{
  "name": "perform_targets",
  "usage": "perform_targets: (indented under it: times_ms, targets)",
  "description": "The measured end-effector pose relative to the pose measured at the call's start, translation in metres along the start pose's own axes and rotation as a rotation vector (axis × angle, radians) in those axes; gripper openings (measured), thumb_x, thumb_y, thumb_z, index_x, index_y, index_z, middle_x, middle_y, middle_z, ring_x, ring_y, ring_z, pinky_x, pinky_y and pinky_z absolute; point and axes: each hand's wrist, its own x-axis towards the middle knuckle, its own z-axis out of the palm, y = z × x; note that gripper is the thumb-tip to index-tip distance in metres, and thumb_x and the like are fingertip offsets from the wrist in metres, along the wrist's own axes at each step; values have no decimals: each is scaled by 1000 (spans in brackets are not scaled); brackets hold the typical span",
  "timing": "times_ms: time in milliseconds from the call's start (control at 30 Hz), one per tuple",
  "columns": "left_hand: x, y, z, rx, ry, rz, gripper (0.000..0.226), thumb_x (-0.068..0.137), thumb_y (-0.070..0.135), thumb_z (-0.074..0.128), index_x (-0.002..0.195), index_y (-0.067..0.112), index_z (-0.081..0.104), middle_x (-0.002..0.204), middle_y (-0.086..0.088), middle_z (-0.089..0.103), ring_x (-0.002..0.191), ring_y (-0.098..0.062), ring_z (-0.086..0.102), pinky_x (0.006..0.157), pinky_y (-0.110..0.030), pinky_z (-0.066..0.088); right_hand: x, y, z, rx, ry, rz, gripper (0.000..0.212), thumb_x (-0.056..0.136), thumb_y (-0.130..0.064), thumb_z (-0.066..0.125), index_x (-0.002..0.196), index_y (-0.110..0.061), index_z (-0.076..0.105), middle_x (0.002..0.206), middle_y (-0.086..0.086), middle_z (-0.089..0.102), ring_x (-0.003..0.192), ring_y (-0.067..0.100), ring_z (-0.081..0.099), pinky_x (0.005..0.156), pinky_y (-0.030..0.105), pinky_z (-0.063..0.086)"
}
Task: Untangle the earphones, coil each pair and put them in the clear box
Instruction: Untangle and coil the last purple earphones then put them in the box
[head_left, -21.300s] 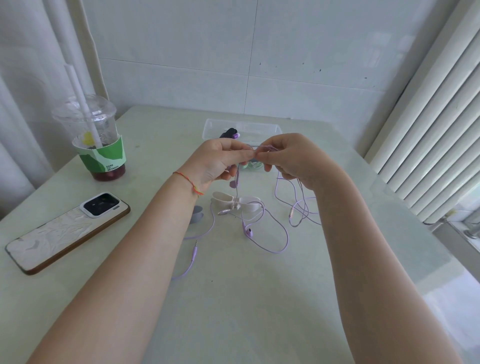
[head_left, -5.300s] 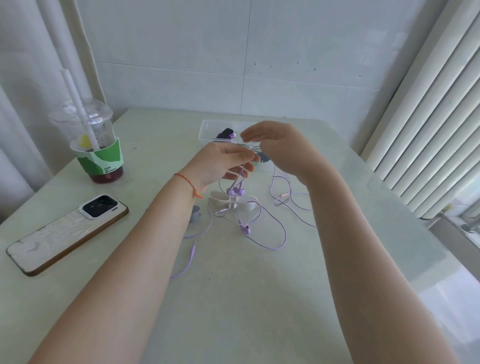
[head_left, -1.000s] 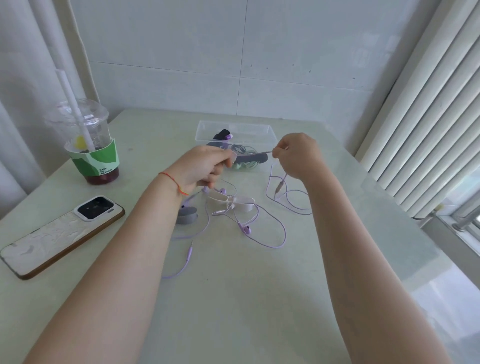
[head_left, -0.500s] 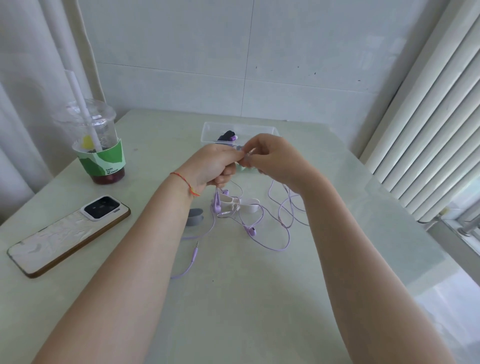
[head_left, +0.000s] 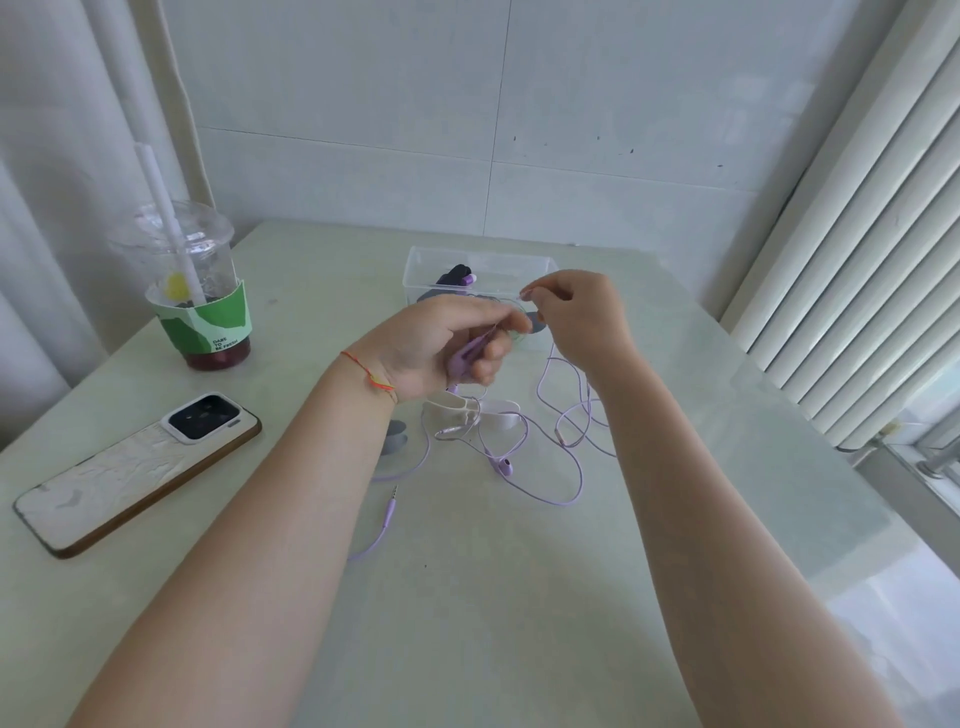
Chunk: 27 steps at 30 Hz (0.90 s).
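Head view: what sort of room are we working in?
Probably a home or office corner: a pale table against a tiled wall, window blinds beside it, with a takeaway drink cup and phone.

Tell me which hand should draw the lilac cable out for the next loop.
Right. The right hand already pinches the lilac cable, whose slack hangs below it onto the table. The left hand grips the earpiece end as an anchor, so it should stay put.
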Motion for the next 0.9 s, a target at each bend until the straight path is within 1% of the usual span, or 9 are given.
perform_targets:
  times_ms: [100, 167, 267, 367, 467, 533, 633, 767, 900]
  targets:
    - [3, 3, 1, -324, -15, 182, 27, 98, 7, 37, 111, 3, 60, 74, -2, 65, 67, -17, 64, 67, -26, 54, -6, -4, 0, -6, -61, -23, 27, 92, -12, 57, 68, -20, 66, 56, -10, 56, 52, 6, 47, 54, 24, 35]
    - [6, 3, 1, -403, 61, 289, 29, 100, 3, 35, 113, 5, 60, 83, -2, 71, 80, -18, 70, 78, -28, 58, -13, -10, -1, 44, -229, -8, 33, 91, -12, 57, 59, -20, 60, 50, -8, 53, 42, 4, 41, 47, 22, 33]
    - [9, 2, -4, -436, 176, 369, 30, 102, 1, 34, 111, 8, 62, 95, -3, 74, 94, -19, 71, 88, -27, 56, -21, -17, -2, 31, -544, 27, 19, 92, -15, 57, 82, -12, 73, 62, 1, 57, 48, 14, 45, 44, 23, 35]
    - [12, -3, -8, -387, 272, 379, 29, 102, 0, 35, 113, 6, 61, 104, -7, 73, 101, -24, 70, 92, -29, 54, -22, -20, -2, -14, -579, 27, 20, 92, -15, 55, 94, -11, 74, 63, 1, 54, 46, 13, 43, 43, 21, 32]
    - [13, -6, -9, -315, 323, 355, 28, 101, -1, 37, 115, 4, 60, 108, -10, 71, 100, -25, 70, 86, -30, 56, -21, -20, -6, -66, -554, 7, 20, 92, -17, 55, 91, -13, 75, 61, 0, 51, 47, 13, 40, 45, 21, 31]
    - [12, -6, -8, -285, 333, 329, 28, 101, -1, 37, 116, 4, 60, 109, -10, 70, 96, -23, 71, 78, -29, 58, -21, -19, -7, -102, -543, -11, 21, 92, -18, 55, 90, -14, 75, 60, -1, 49, 52, 16, 41, 47, 22, 32]
    - [10, -5, -6, -271, 346, 291, 27, 101, 0, 37, 119, 4, 58, 108, -10, 69, 90, -22, 72, 73, -29, 59, -21, -20, -7, -147, -533, -21, 22, 92, -17, 55, 88, -15, 76, 59, -2, 48, 57, 19, 41, 50, 23, 33]
    - [6, -2, -8, -217, 361, 224, 28, 101, 5, 41, 121, 10, 60, 104, -4, 73, 85, -22, 72, 62, -24, 55, -18, -19, -9, -222, -494, -24, 22, 91, -16, 55, 90, -12, 76, 58, -1, 48, 45, 10, 40, 48, 22, 34]
    - [3, 1, -10, -290, 350, 203, 25, 103, 11, 41, 116, 19, 61, 108, 3, 72, 89, -18, 72, 55, -20, 52, -17, -16, -8, -256, -468, -28, 27, 91, -12, 49, 93, -20, 75, 62, -1, 44, 60, 19, 45, 53, 25, 36]
